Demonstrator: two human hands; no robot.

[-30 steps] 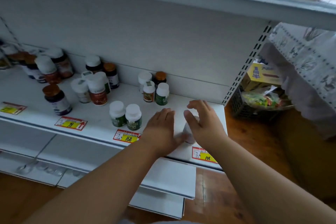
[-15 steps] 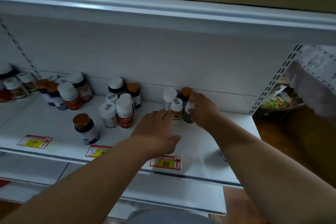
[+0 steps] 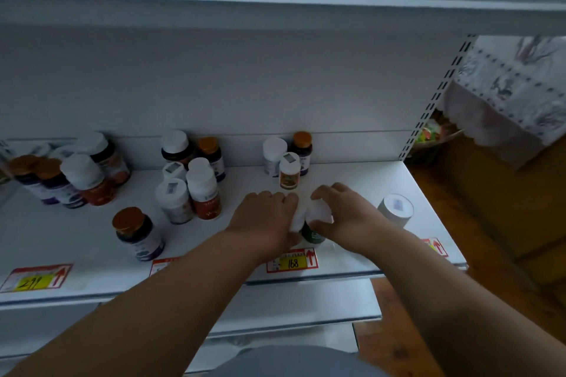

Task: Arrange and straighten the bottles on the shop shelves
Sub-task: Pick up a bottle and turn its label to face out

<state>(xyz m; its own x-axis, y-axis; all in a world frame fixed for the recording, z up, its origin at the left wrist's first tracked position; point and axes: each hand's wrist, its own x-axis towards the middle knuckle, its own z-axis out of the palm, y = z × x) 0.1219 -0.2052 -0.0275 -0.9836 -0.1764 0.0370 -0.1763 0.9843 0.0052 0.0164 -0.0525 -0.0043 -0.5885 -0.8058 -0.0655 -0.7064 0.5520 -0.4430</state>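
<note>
The right hand (image 3: 346, 214) curls its fingers and thumb round the white cap of a green-labelled bottle (image 3: 315, 223) standing near the front edge of the shelf (image 3: 92, 242). The left hand (image 3: 263, 220) lies just beside it, fingers bent over a second white-capped bottle (image 3: 297, 219) that it mostly hides; whether it grips that one I cannot tell. Beyond the fingertips stands an orange-labelled bottle (image 3: 289, 170). Right of the right hand sits a white-lidded jar (image 3: 395, 208).

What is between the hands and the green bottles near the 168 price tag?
Nothing visible. The right hand already grips the green bottle by its white cap, and the left hand covers its neighbour.
</note>
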